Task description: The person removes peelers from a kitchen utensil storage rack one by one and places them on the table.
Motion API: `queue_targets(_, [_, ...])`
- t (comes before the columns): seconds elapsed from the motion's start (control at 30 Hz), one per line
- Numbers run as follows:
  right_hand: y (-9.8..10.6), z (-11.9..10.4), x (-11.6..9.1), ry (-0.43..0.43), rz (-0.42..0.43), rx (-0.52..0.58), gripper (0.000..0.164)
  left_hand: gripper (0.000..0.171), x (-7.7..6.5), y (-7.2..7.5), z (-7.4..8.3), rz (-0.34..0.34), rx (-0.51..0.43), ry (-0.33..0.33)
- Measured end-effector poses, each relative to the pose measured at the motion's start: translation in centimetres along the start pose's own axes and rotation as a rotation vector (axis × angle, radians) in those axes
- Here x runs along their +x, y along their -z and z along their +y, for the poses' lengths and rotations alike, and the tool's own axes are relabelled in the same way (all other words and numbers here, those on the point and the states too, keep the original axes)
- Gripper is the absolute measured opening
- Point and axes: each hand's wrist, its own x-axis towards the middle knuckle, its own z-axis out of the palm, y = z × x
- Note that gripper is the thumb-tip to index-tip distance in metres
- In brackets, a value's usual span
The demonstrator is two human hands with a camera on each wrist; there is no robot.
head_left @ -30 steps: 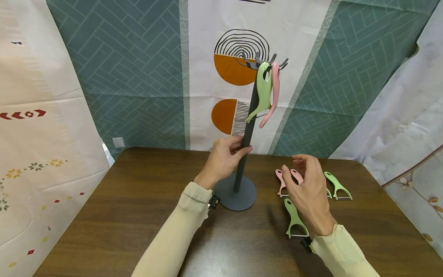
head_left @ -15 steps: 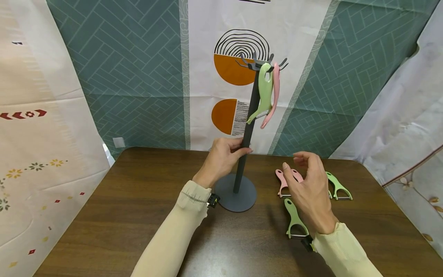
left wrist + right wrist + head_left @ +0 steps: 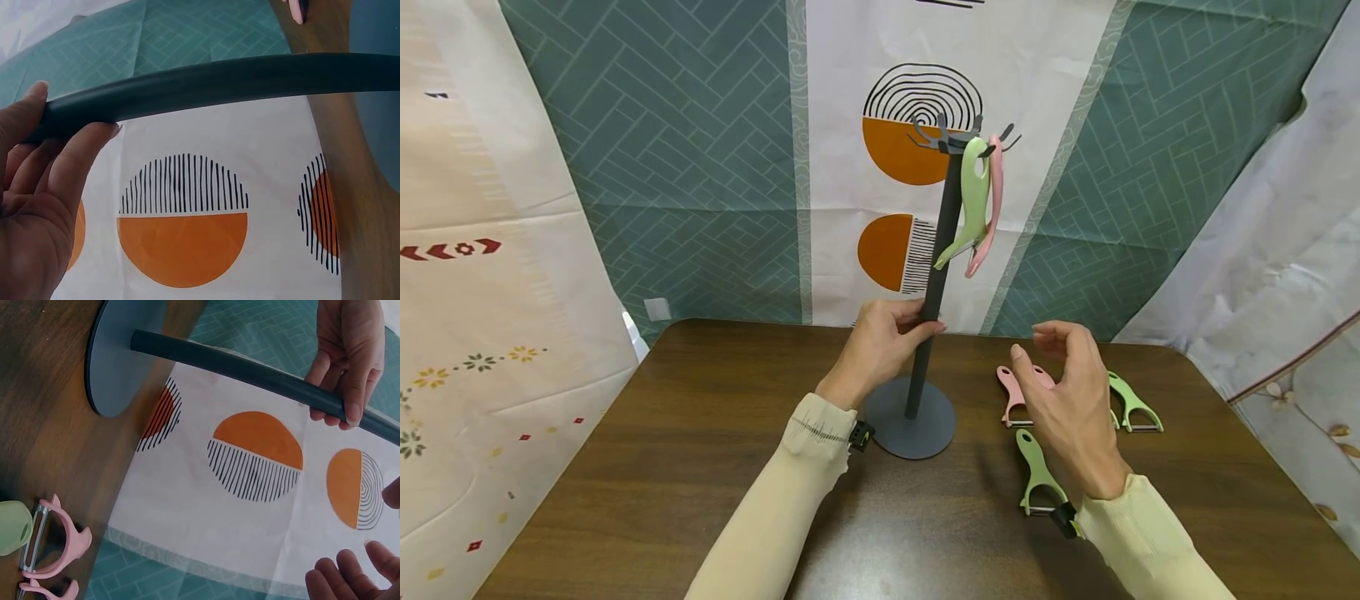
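Note:
A dark grey stand with a round base and a crown of hooks stands on the table, its pole leaning slightly right. My left hand grips the pole about midway between thumb and fingers; the left wrist view shows the same hold on the pole. From the hooks hang a green peeler and a pink peeler, side by side. My right hand hovers above the peelers on the table, fingers loosely bent, holding nothing. Below it lies a green peeler.
Pink peelers lie partly behind my right hand, and a light green peeler lies to its right with another partly hidden. The brown wooden table ends at a patterned cloth behind the stand.
The hook crown has turned a little and the stand's top has shifted slightly left, the hanging peelers turning with it. My left hand keeps its hold; my right hand has risen slightly.

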Motion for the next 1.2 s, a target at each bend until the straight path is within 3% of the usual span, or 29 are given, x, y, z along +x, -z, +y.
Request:
queue_targets(0.63, [-0.2,-0.8,1.5,0.137,0.026,0.099,0.035,0.022,0.1,0.1,0.0,-0.016,0.008,0.004])
queue_targets(1.2, [-0.5,-2.2,2.4,0.121,0.019,0.135,0.034,0.023,0.1,0.2,0.1,-0.013,-0.003,0.021])
